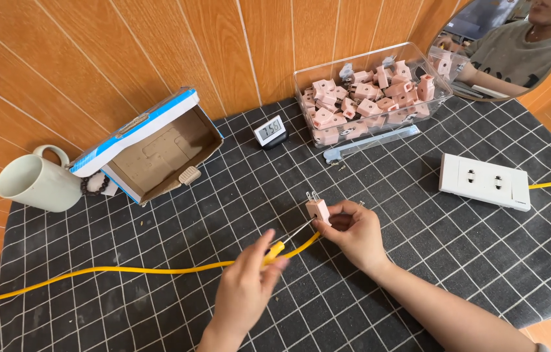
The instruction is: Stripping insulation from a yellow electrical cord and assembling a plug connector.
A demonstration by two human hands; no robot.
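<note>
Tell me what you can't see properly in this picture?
All in the head view:
- Screwdriver: its handle is mostly covered by the left hand.
- Pink plug: its back is hidden by the right hand.
- Yellow cable: runs off the left edge, so its end is unseen.
- Lower plugs in the clear box: buried under the others.
- Mirror: cut off by the top edge.

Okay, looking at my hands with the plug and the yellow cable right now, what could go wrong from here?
Three possible risks:
1. The right hand pinches the small pink plug by its body only; pushing on it might make it slip or twist.
2. The left hand works a thin tool tip close to the right hand's fingers, so a slip could jab them.
3. The yellow cable trails across the mat to its left edge; a snag could tug the work.
</note>
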